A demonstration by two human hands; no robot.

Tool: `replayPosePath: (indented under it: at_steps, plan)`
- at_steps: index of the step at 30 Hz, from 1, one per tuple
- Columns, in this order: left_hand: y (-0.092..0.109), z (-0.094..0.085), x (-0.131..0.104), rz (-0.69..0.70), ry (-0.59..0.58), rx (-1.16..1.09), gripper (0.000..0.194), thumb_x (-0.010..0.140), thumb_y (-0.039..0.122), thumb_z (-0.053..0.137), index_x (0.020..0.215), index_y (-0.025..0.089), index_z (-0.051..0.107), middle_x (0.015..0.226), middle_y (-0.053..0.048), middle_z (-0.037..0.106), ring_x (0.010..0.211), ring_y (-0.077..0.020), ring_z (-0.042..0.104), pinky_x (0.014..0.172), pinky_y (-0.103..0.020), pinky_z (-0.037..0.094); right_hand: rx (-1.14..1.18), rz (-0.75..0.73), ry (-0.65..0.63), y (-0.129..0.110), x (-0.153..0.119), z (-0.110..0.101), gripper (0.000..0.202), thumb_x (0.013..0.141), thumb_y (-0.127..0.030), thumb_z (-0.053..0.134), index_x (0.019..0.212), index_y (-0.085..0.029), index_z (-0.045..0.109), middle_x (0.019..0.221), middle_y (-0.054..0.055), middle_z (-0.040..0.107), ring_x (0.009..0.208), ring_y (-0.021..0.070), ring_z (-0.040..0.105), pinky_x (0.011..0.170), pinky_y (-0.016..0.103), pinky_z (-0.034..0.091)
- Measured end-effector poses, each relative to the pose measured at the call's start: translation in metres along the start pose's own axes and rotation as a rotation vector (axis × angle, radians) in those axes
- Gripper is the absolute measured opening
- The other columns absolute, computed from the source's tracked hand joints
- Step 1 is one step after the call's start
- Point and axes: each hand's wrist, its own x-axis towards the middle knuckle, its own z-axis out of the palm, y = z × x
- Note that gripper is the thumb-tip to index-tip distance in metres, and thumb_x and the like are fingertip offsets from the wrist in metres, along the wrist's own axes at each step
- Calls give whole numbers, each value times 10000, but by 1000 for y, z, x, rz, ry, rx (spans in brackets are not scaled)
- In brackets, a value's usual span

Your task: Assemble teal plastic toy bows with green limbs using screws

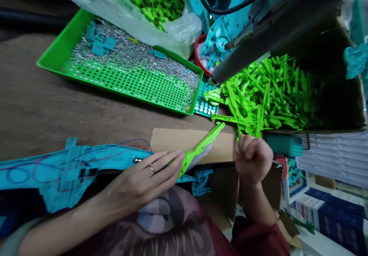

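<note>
My left hand (152, 177), with a ring on one finger, reaches in from the lower left. Its fingertips are closed over the lower end of a long bright green plastic part (198, 148), whose other end points up and right. The thumb is hidden. Beneath the same hand passes a long blue plastic shell (112, 156) with thin red and blue wires. My right hand (254, 158) is curled into a fist beside the right end of a cardboard piece (169, 139), just below a heap of green parts (258, 95). Whatever the fist may hold is hidden.
A green perforated tray (120, 85) holds many small metal pieces. Behind it sits a plastic bag (184, 33) of short green pieces. A dark metal tube (258, 41) slants down over a red basket (198, 58). A cardboard box (350, 106) stands at right.
</note>
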Motion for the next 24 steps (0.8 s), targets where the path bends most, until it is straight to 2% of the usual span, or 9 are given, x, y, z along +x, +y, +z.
replayPosePath:
  at_steps: [2, 4, 10, 12, 14, 17, 19, 21, 24]
  plan:
    - [0, 3, 1, 12, -9, 29, 435, 915, -39, 457, 1241, 171, 654, 1278, -88, 701, 1279, -255, 601, 1166, -451, 432, 107, 37, 89, -6, 6, 1, 441, 964, -281, 483, 539, -200, 399, 495, -58, 258, 442, 90, 267, 410, 211, 208]
    - [1, 4, -1, 43, -16, 49, 450, 915, -29, 461, 1277, 168, 641, 1251, -82, 712, 1259, -255, 614, 1172, -451, 432, 93, 39, 115, -12, 11, 4, 455, 935, -304, 533, 513, -197, 400, 471, -61, 250, 425, 82, 264, 398, 205, 200]
    - [1, 2, -17, 106, -11, 36, 490, 883, -54, 448, 1281, 149, 651, 1377, -80, 649, 1339, -275, 555, 1183, -441, 441, 139, 48, 56, -28, 25, 7, 587, 988, -487, 388, 479, -222, 261, 423, -71, 127, 371, 93, 156, 334, 196, 213]
    - [1, 2, -19, 107, -27, 37, 474, 891, -46, 453, 1287, 129, 646, 1406, -95, 627, 1352, -294, 542, 1183, -455, 441, 105, -6, 23, -12, 31, 10, 620, 974, -588, 339, 472, -240, 230, 414, -76, 96, 362, 98, 143, 335, 215, 218]
    - [1, 1, -18, 91, -37, 32, 474, 896, -43, 457, 1296, 132, 641, 1402, -93, 631, 1356, -289, 539, 1183, -449, 444, 46, -7, -39, 17, 34, 17, 636, 937, -662, 368, 462, -258, 239, 402, -79, 127, 359, 97, 176, 358, 240, 238]
    - [2, -1, -13, 87, -3, 23, 467, 891, -43, 465, 1280, 138, 651, 1361, -86, 661, 1327, -271, 569, 1173, -427, 456, 8, 64, -125, 63, 34, 27, 596, 933, -564, 474, 451, -255, 309, 406, -64, 237, 372, 100, 271, 404, 267, 265]
    - [2, -1, -11, 86, 21, 34, 453, 888, -45, 463, 1256, 129, 663, 1341, -86, 674, 1303, -268, 587, 1167, -423, 455, 36, 64, -129, 72, 32, 29, 548, 938, -446, 504, 458, -241, 339, 424, -55, 272, 386, 100, 294, 421, 267, 247]
    - [3, -1, -11, 71, 32, 40, 437, 892, -42, 457, 1237, 120, 671, 1333, -90, 677, 1297, -271, 589, 1168, -424, 442, 131, 0, -109, 55, 29, 28, 499, 935, -364, 502, 480, -228, 349, 441, -58, 255, 388, 95, 260, 419, 254, 213]
    - [4, -1, -11, 62, 27, 32, 431, 900, -35, 448, 1239, 123, 665, 1336, -91, 672, 1301, -267, 574, 1163, -422, 423, 221, -124, -65, 4, 25, 24, 480, 983, -369, 405, 529, -223, 352, 472, -60, 201, 398, 101, 192, 414, 244, 197]
